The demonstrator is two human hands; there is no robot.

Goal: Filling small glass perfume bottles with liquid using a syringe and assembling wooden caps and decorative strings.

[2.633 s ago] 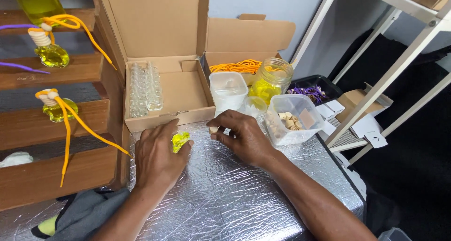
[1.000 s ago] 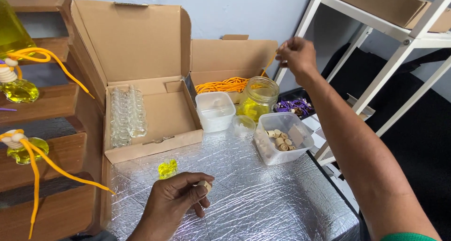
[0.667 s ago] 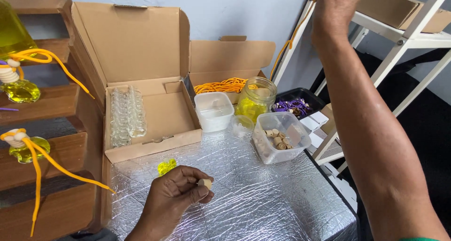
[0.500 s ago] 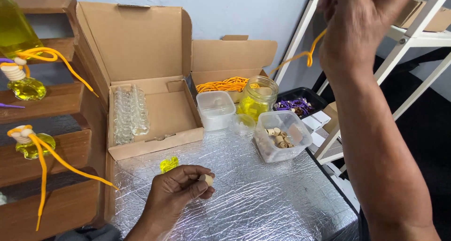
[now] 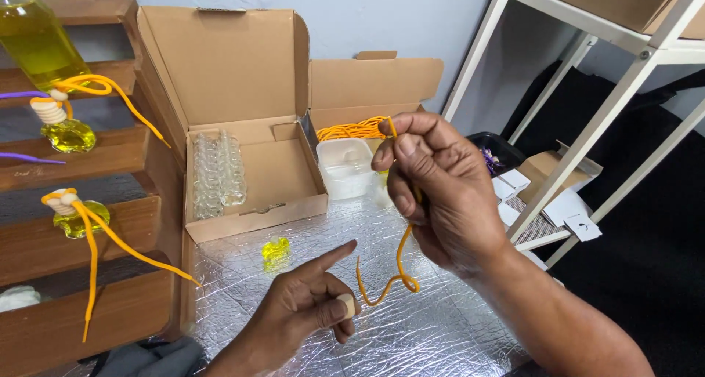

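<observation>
My right hand (image 5: 437, 190) is raised over the foil-covered table (image 5: 440, 333) and pinches an orange cord (image 5: 400, 263) that hangs down and curls at its lower end. My left hand (image 5: 308, 307) rests low on the foil, index finger pointing, with a small pale cork stopper (image 5: 346, 305) held between thumb and fingers. A small bottle of yellow liquid (image 5: 276, 251) stands on the foil just beyond the left hand.
An open cardboard box (image 5: 250, 164) holds several empty glass bottles (image 5: 217, 175). Behind it a second box holds orange cords (image 5: 352, 129), beside a white plastic tub (image 5: 346, 168). Wooden shelves (image 5: 44, 230) at left carry finished corded bottles. A white metal rack (image 5: 580, 157) stands at right.
My right hand reached up to the rack, came back down with an orange cord, and now holds it over the table. My left hand stayed low, holding the stopper.
</observation>
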